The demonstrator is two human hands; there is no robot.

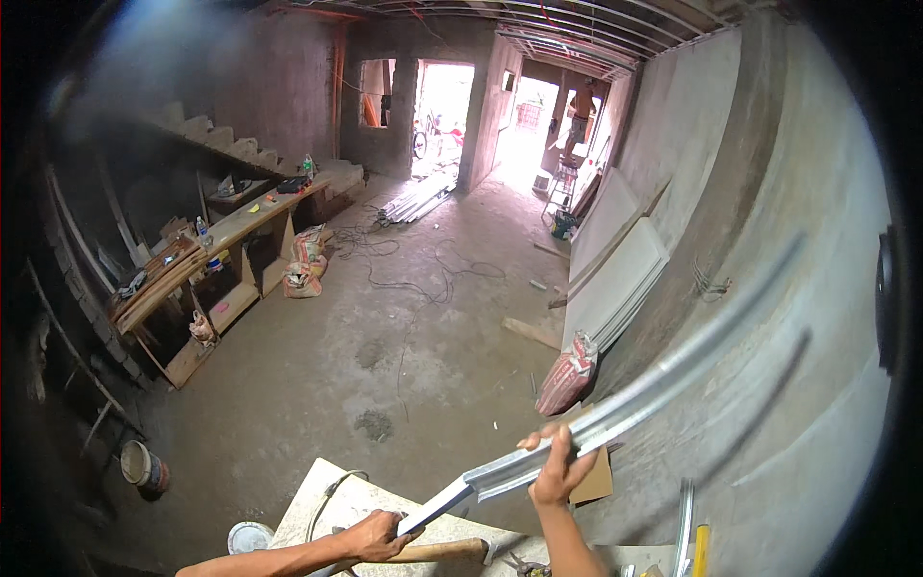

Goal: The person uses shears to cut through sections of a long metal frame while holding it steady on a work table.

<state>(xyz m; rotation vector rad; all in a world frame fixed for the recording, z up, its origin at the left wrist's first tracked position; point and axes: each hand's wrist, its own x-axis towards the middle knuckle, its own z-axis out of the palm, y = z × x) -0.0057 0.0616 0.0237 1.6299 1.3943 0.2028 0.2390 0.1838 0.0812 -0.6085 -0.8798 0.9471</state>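
Note:
A long galvanized metal channel (505, 473) runs slanting from the bottom middle up to the right, its far end near the wall. Wrapped round its lower, narrower end is my left hand (378, 537). Farther along, my right hand (560, 469) grips the wider part, thumb and fingers on either side. The channel is held above a pale board (317, 500). Just below my left hand lies a wooden handle (437, 552); what it belongs to is unclear. A plier-like tool (527, 565) lies partly cut off at the lower edge.
The wall (817, 385) on my right stands close to the channel. White sheets (615, 288) and a red-white sack (569, 373) lean there. A wooden bench (231, 231) lines the left. Cables (447, 279) cross the floor. A person (581, 108) stands raised near the far doorway. Buckets (142, 465) sit lower left.

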